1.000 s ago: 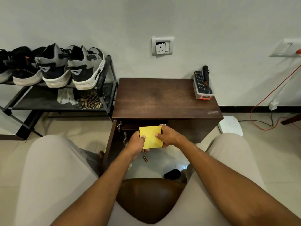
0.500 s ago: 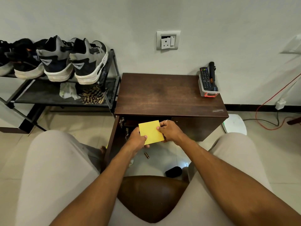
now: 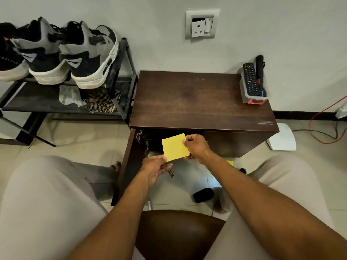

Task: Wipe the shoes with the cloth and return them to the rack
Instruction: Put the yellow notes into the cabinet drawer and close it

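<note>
Shoes (image 3: 47,53), a grey and black pair, stand side by side on the top shelf of the rack (image 3: 28,102) at your far left, with a darker shoe (image 3: 9,59) beside them at the frame's edge. On the shelf below lie a pale rag (image 3: 70,96) and a striped rag (image 3: 102,103). Right of the rack stands a dark cabinet with its door (image 3: 127,166) swung open toward you.

In front of that opening your left hand (image 3: 155,169) reaches the lower left corner of the cloth (image 3: 175,147). The thumb meets the corner and the fingers curl loosely beneath, but you cannot tell whether they pinch it. The yellow cloth is folded flat and held in the air, tilted, just below the surface (image 3: 202,100). Your right hand (image 3: 195,147) clamps its right edge, thumb on top and fingers behind.

Under the hands, a small cylinder (image 3: 171,174) and a black lump (image 3: 203,195) lie on the floor. A socket (image 3: 201,24) sits on the wall above. At the surface's back right corner a box holds a remote (image 3: 250,79) and a torch (image 3: 260,72). Further right, on the floor, are a white device (image 3: 281,137) and a red cable (image 3: 319,124).
</note>
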`<state>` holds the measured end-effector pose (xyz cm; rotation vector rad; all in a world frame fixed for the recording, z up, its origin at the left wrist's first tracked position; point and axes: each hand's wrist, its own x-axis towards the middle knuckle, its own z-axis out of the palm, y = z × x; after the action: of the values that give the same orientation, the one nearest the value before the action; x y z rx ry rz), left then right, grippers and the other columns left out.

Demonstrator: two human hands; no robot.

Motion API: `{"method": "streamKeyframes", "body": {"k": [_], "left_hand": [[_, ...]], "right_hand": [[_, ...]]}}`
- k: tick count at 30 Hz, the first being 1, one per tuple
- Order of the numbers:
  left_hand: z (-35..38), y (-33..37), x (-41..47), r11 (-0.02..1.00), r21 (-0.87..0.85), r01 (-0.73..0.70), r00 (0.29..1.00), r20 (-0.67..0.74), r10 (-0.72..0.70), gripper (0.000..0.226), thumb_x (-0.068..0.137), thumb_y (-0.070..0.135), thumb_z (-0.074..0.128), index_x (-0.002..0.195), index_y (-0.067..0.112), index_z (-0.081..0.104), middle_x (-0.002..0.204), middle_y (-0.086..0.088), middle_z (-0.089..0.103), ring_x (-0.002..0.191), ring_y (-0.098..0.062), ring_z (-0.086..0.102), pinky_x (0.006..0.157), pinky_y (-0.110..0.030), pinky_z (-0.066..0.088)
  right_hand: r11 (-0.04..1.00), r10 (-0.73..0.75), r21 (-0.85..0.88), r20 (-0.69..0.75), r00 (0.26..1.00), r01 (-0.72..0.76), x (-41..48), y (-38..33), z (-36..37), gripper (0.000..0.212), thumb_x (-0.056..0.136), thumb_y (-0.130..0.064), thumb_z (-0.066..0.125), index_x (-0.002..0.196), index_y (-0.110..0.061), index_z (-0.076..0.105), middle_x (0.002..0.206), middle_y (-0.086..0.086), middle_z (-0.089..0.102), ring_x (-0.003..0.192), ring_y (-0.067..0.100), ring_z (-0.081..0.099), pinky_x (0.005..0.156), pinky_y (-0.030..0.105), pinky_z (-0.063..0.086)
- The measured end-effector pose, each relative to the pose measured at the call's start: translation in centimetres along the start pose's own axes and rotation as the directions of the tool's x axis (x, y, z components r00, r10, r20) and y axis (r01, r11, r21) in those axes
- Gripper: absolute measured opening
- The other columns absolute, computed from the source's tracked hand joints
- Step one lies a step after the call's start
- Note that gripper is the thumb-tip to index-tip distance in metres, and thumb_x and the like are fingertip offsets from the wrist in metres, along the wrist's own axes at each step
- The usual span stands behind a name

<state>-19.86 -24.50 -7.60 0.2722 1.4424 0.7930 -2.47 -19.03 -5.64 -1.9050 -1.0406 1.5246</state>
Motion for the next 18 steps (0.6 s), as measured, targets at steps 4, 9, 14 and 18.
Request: {"method": "streamKeyframes", "body": {"k": [4, 9, 14, 18], "left_hand": [[0.5, -0.4, 3.8, 1.0, 0.004, -0.02, 0.982, -0.187, 0.021, 0.015, 0.097, -0.001, 0.063, 0.112, 0.003, 0.067, 0.094, -0.019, 0.073, 0.067, -0.022, 0.073, 0.059, -0.027, 0.062], [0.3, 0.1, 7.9, 0.999, -0.027, -0.035, 0.966, -0.257, 0.027, 0.018, 0.097, 0.002, 0.064, 0.115, 0.003, 0.066, 0.103, -0.019, 0.072, 0.077, -0.023, 0.071, 0.061, -0.027, 0.062], [0.3, 1.5, 11.8, 0.988, -0.149, -0.042, 0.95, -0.314, -0.007, 0.014, 0.101, -0.001, 0.056, 0.107, 0.007, 0.065, 0.098, -0.017, 0.065, 0.069, -0.019, 0.063, 0.05, -0.021, 0.058], [-0.6, 1.3, 14.2, 0.977, -0.212, 0.002, 0.954, -0.292, -0.066, 0.029, 0.103, 0.001, 0.054, 0.125, 0.02, 0.059, 0.1, -0.009, 0.069, 0.074, -0.017, 0.068, 0.058, -0.026, 0.058]], "right_hand": [[0.997, 0.066, 0.04, 0.043, 0.997, -0.068, 3.0, 1.0, 1.1, 0.029, 0.102, -0.008, 0.057, 0.131, -0.008, 0.058, 0.119, 0.014, 0.067, 0.094, 0.025, 0.068, 0.059, 0.032, 0.061], [0.975, 0.142, 0.161, 0.081, 0.987, -0.153, 7.3, 2.6, 2.9, 0.037, 0.093, 0.011, 0.06, 0.128, 0.002, 0.059, 0.108, 0.015, 0.064, 0.086, 0.02, 0.066, 0.069, 0.026, 0.06], [0.905, 0.188, 0.384, 0.018, 0.982, -0.18, 11.2, 2.8, 6.9, 0.028, 0.091, 0.015, 0.062, 0.118, 0.009, 0.063, 0.089, 0.007, 0.063, 0.095, 0.026, 0.062, 0.07, 0.029, 0.059], [0.835, 0.23, 0.516, -0.011, 0.973, -0.191, 13.5, 2.9, 10.1, 0.022, 0.091, 0.015, 0.062, 0.111, 0.006, 0.064, 0.095, 0.011, 0.064, 0.076, 0.018, 0.063, 0.062, 0.024, 0.059]]}}
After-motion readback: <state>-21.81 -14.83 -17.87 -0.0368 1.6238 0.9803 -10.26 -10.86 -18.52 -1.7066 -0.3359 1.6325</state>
